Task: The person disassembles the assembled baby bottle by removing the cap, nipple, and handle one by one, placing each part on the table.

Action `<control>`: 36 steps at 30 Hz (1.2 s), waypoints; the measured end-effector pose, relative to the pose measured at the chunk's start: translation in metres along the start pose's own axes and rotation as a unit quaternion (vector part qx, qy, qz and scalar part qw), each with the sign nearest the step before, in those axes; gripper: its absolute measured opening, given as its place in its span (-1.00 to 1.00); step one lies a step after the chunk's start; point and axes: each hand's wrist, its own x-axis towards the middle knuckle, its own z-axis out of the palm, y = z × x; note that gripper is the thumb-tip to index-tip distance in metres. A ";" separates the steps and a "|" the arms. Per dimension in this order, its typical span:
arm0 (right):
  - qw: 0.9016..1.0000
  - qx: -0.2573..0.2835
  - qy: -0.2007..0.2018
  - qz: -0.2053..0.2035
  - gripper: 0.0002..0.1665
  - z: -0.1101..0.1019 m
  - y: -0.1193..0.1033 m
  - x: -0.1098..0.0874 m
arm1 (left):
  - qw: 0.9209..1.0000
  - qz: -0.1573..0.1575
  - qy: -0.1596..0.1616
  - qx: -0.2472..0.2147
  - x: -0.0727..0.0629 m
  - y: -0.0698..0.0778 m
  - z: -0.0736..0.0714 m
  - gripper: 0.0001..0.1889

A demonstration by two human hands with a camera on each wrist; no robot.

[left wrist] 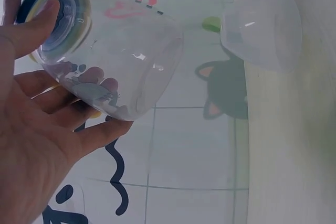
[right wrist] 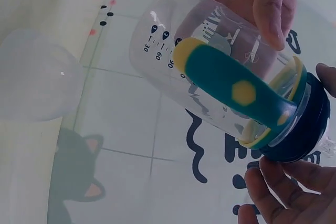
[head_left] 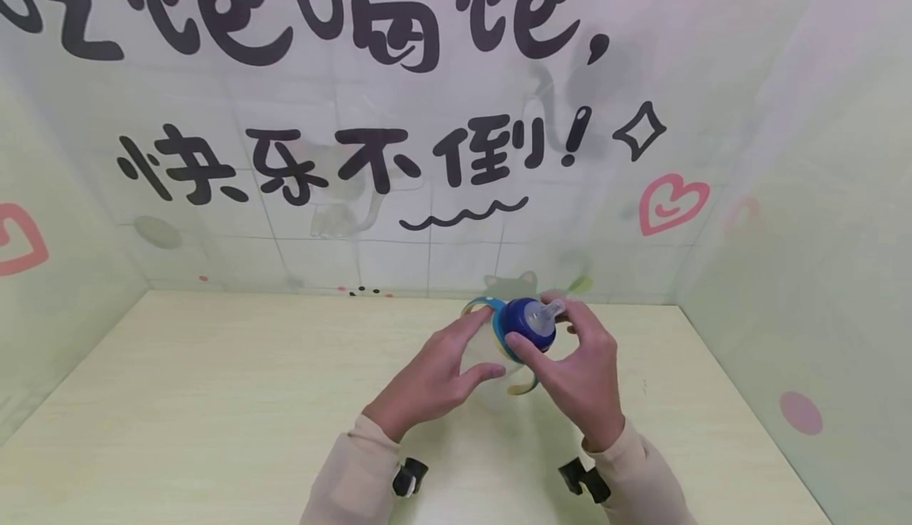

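Note:
A clear baby bottle (left wrist: 131, 51) with printed markings is held tilted above the table, its teat end toward the person. Its dark blue screw collar (head_left: 527, 323) carries a transparent teat (head_left: 549, 315). A teal and yellow handle (right wrist: 231, 85) sticks out along the bottle's side. My left hand (head_left: 442, 374) holds the bottle body, thumb on one side and fingers on the other. With thumb and fingertips, my right hand (head_left: 587, 367) grips the blue collar. A translucent dome-shaped cap (left wrist: 262, 32) stands on the table beyond the bottle, hidden in the head view.
The pale wood-look table (head_left: 214, 398) ends at a back wall (head_left: 356, 260) covered in printed film with black lettering. Further printed panels close off the left and right sides. Small black clips (head_left: 584, 480) sit by the wrists.

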 end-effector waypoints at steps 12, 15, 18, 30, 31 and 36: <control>1.000 -0.010 0.012 0.023 -0.52 0.002 0.000 -0.002 | 1.000 -0.011 0.007 0.020 0.000 0.002 0.001 -0.26; 1.000 -0.002 0.002 0.025 -0.50 0.001 0.000 -0.001 | 1.000 -0.012 0.003 0.021 0.000 0.002 0.000 -0.24; 1.000 0.005 -0.010 0.014 -0.50 -0.001 0.000 0.000 | 1.000 -0.011 0.000 0.019 0.000 0.002 -0.001 -0.24; 0.992 0.074 -0.099 -0.008 -0.38 -0.014 0.004 0.005 | 0.999 -0.012 -0.017 -0.027 -0.001 -0.003 -0.003 -0.24; 0.991 0.079 -0.109 -0.007 -0.37 -0.016 0.005 0.006 | 0.999 -0.013 -0.019 -0.031 -0.001 -0.003 -0.003 -0.24; 0.986 0.092 -0.142 -0.003 -0.35 -0.022 0.008 0.008 | 0.999 -0.012 -0.028 -0.038 -0.001 -0.003 -0.003 -0.23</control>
